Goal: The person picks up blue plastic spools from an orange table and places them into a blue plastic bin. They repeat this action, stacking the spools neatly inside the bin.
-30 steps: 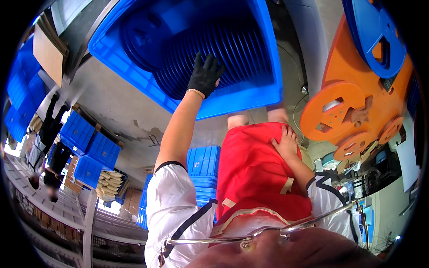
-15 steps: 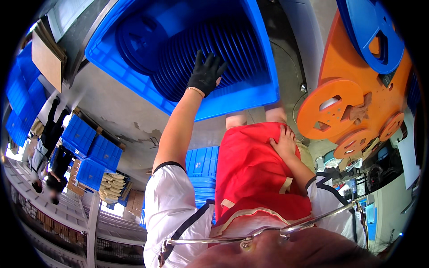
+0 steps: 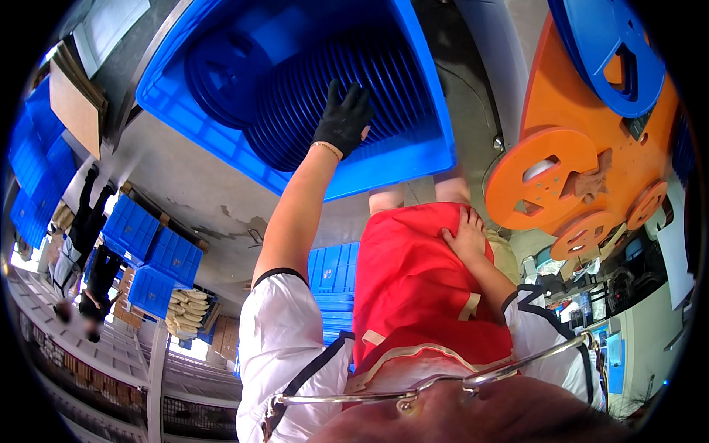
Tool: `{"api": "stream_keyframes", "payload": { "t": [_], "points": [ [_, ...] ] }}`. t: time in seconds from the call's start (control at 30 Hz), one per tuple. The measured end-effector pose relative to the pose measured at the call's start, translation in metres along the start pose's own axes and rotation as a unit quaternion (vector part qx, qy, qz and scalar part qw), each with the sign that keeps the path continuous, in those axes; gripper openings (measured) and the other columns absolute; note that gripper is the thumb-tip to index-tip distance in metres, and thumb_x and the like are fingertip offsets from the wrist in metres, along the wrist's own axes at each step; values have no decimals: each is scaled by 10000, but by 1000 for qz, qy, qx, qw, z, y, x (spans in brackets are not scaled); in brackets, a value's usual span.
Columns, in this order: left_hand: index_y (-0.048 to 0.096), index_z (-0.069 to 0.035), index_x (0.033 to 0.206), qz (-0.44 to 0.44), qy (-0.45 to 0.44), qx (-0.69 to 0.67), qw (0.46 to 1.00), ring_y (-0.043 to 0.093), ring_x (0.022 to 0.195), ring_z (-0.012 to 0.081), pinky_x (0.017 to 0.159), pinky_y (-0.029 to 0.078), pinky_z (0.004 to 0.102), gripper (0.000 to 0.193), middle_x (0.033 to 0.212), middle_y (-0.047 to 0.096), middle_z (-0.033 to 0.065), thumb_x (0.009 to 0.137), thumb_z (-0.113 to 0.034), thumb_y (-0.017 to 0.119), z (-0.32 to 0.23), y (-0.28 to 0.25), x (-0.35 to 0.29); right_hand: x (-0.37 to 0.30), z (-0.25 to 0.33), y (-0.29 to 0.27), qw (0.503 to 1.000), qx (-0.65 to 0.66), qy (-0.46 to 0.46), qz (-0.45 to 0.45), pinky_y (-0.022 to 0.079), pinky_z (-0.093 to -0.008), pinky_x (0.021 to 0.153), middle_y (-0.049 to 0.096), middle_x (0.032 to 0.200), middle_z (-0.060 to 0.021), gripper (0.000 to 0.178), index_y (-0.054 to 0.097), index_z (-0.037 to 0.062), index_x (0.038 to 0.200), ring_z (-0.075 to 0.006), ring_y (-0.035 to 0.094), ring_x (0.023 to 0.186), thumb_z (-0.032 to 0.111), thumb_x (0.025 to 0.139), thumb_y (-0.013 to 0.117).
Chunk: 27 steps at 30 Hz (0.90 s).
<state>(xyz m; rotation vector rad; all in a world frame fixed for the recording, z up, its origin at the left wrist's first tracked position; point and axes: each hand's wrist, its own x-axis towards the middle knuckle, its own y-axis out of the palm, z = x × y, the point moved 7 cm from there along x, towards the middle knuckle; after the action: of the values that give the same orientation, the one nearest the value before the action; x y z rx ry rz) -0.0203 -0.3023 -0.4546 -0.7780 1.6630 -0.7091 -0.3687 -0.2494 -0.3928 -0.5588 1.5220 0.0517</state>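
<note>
A large blue plastic crate point(image 3: 402, 164) holds a tightly packed row of dark blue round discs point(image 3: 295, 100) standing on edge. More discs point(image 3: 225, 74), with cut-out holes, face outward at the row's left end. My left hand point(image 3: 344, 119), in a black glove, reaches over the row. Its fingers are extended and a little apart, resting on or just above the disc rims; contact is hard to make out. My bare right hand point(image 3: 467, 238) lies flat on the red apron point(image 3: 417, 288) over my lap, fingers spread, holding nothing.
To the right stands an orange panel point(image 3: 543, 96) with orange discs point(image 3: 543, 177) and blue discs point(image 3: 609, 55) on it. Stacked blue crates point(image 3: 336, 280) are beside my left arm, with others point(image 3: 151, 251) farther left near two people point(image 3: 92, 273).
The fingers of my left hand have drawn slightly closer together over the discs. My right hand keeps its place on the apron. The view has shifted slightly.
</note>
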Motion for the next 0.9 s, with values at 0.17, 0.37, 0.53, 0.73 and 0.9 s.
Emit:
{"api": "stream_keyframes", "payload": {
  "t": [0.17,0.37,0.53,0.73,0.9],
  "points": [
    [540,-206,1219,-50,0,-4,999,356,1289,292,1085,163,578,423,1303,493,96,834,-372,604,0,-2,5,-1,0,-1,1000,3,-1,0,293,-502,1029,328,1383,-192,796,307,70,1369,-387,344,1256,456,752,628],
    [553,-219,1207,-15,-18,5,1000,347,1296,293,1082,168,580,395,1308,488,104,846,-374,591,-5,-9,15,-1,-1,1,1000,-4,-2,5,289,-505,1031,322,1389,-196,798,308,68,1376,-386,345,1257,481,761,605],
    [586,-203,1160,-39,0,12,999,315,1315,283,1083,159,581,362,1338,460,94,843,-377,594,-8,-12,19,-1,0,0,1000,0,-1,12,291,-509,1030,318,1392,-201,793,308,62,1376,-386,341,1261,485,769,595],
    [598,-201,1136,-17,13,18,1000,340,1291,281,1095,142,565,349,1290,493,89,836,-380,594,-14,-15,30,-1,-1,1,1000,7,-2,15,291,-505,1033,315,1392,-205,796,304,56,1375,-378,334,1269,487,771,592],
    [526,-222,1239,-46,9,0,999,360,1288,299,1092,132,574,414,1311,490,99,869,-407,542,-15,-14,33,-1,-2,4,1000,8,-5,7,296,-499,1030,316,1391,-207,797,306,55,1372,-375,339,1264,487,769,596]
  ]
}}
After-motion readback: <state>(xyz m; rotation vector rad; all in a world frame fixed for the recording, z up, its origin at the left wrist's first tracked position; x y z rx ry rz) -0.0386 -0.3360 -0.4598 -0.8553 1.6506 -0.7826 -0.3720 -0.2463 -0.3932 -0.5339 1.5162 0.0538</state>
